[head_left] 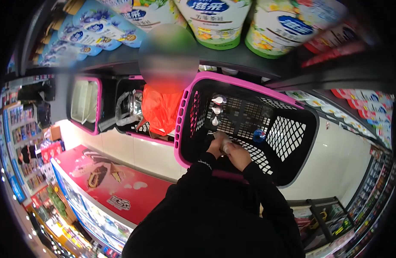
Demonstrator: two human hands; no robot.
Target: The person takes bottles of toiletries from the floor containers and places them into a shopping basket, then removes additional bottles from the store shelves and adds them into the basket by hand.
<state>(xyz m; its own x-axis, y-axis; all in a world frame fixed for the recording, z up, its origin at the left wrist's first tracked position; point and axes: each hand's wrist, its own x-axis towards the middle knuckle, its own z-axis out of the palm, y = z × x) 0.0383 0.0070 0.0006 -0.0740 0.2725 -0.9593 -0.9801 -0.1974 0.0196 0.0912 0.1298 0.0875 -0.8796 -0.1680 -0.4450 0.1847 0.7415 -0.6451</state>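
Note:
My left hand point(214, 148) and my right hand point(239, 155) are close together over the near side of a black basket point(190, 129) with a pink rim. Both are closed around a small pale object point(224, 139), mostly covered by the fingers; its kind cannot be made out. Inside the basket, just beyond my left hand, several containers with white spout-like tops stand in a row, one being a white-topped bottle point(216, 110). A round blue item point(259, 136) lies to the right of my right hand, against the basket's lattice wall.
Left of the basket, another pink-rimmed basket point(153, 139) holds a red plastic bag point(158, 111). A shelf point(232, 57) with large white-and-green bottles point(215, 26) runs along the far side. A red-topped freezer point(116, 180) stands at the left front. Pale floor point(335, 150) shows at right.

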